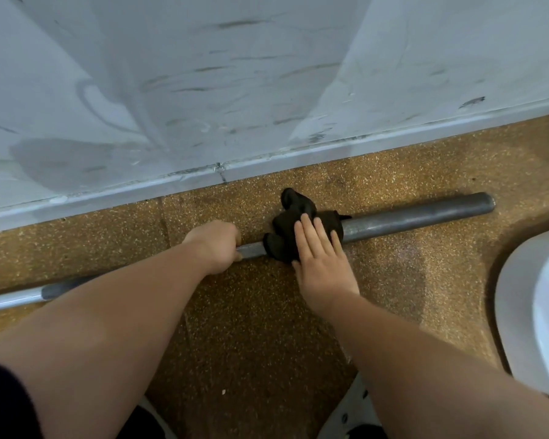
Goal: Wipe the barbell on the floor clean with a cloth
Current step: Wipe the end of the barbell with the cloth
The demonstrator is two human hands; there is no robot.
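Note:
A grey metal barbell lies on the speckled brown floor, running from lower left to upper right along the wall. Its left part turns lighter and shinier near the frame's edge. My left hand grips the bar near its middle, fingers curled round it. A black cloth is bunched over the bar just right of that hand. My right hand lies flat on the cloth with straight fingers, pressing it onto the bar. My left forearm hides part of the bar.
A scuffed white wall with a pale skirting board runs just behind the bar. A white curved object stands on the floor at the right edge. Bare floor lies between my forearms.

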